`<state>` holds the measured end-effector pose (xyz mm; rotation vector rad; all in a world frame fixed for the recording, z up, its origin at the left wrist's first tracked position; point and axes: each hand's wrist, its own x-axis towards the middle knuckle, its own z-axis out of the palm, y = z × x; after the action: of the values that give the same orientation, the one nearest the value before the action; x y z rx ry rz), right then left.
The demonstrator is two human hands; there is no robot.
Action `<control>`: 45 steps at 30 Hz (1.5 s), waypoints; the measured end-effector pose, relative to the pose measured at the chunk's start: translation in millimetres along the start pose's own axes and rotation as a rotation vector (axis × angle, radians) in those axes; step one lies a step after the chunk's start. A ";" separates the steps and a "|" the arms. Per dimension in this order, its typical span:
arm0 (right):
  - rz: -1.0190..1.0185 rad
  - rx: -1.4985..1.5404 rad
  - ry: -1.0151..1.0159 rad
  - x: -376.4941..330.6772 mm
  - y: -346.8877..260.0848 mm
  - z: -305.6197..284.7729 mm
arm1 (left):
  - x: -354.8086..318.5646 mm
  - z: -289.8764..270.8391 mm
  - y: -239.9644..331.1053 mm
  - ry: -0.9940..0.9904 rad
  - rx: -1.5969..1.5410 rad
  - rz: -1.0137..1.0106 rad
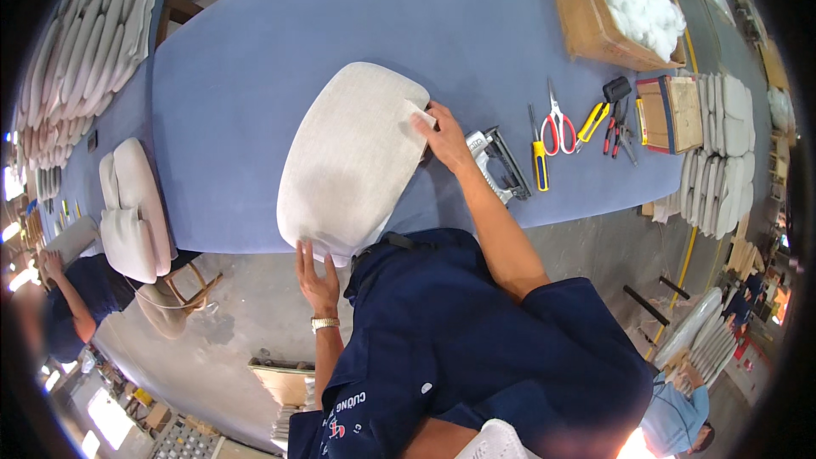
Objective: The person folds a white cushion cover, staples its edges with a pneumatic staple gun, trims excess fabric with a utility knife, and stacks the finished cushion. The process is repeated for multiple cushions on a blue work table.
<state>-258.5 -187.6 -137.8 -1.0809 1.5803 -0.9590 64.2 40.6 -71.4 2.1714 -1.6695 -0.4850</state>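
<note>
A padded seat cushion [348, 153] in pale grey-beige fabric lies on the blue-covered table, at a slant in front of me. My right hand [444, 138] is closed at its right edge, thumb and fingers pinching a loose flap of the fabric cover [418, 116]. At the near left corner, my left hand [318, 279] rests its outstretched, spread fingertips against the cushion's edge, with a watch on the wrist. Just right of the cushion lies a staple gun [501, 166], close to my right forearm. The cushion's underside is hidden.
Right on the table [238, 59] lie a screwdriver [540, 157], red-handled scissors [557, 123], a yellow cutter [593, 121] and pliers [625, 132]. Behind stands a carton [595, 21] of white stuffing. Cushions [132, 212] pile up at left, near a co-worker [72, 306].
</note>
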 end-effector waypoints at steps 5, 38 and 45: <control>-0.167 -0.120 0.045 1.7 -14.1 2.2 | 66.3 20.8 -5.2 0.121 0.006 -0.250; -0.290 -0.286 0.142 -103.5 -122.0 -63.9 | 13.4 -23.2 -21.6 -0.912 -0.241 -0.877; -0.364 -0.232 0.157 -113.1 -112.1 -54.8 | 98.7 -16.4 97.1 -0.639 -0.214 0.075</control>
<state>-272.8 -108.9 10.4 -1.5245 1.6852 -1.1424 14.0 -77.0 -15.8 1.8946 -1.8740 -1.3771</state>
